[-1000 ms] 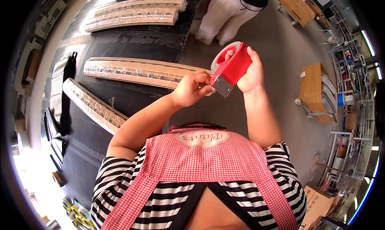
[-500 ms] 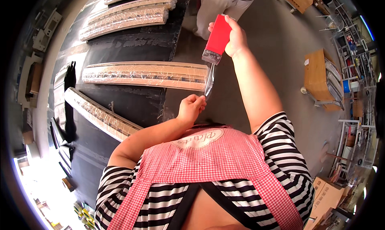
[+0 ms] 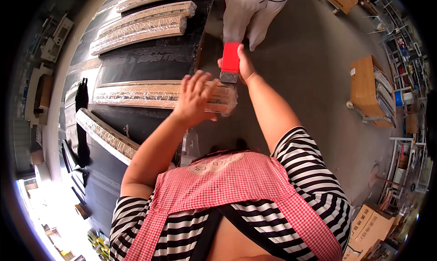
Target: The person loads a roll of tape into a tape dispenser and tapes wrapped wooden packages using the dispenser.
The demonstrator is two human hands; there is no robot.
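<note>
the long brown bundle (image 3: 141, 93) is seen lying across the tabletop (image 3: 150, 66), with one end poking out past the edge. clear shiny plastic is wrapped around it, so that part looks done. at the poking-out end, the red tape cutter (image 3: 231, 56) is held by the right hand (image 3: 246, 65), with its toothed edge pointed down near the plastic. whether it is touched by the teeth cannot be told. the left hand (image 3: 196, 98) is spread wide over the bundle, close to that end, and nothing is seen to be held in it. it is a bit blurred. the taping of this end seems to be only part way done, and no finished strip can be made out.

another wrapped bundle (image 3: 107, 132) is laid at a slant nearer the body, and more wrapped bundles (image 3: 141, 32) are lined up farther off. the tabletop is black and scuffed. yellow rolls (image 3: 98, 243) are seen low on the left. past the gray floor (image 3: 309, 60), a wooden cart (image 3: 363, 86), a cardboard box (image 3: 374, 224) and crowded shelves are seen. a co-worker's pale trousers (image 3: 248, 15) are seen up ahead.
</note>
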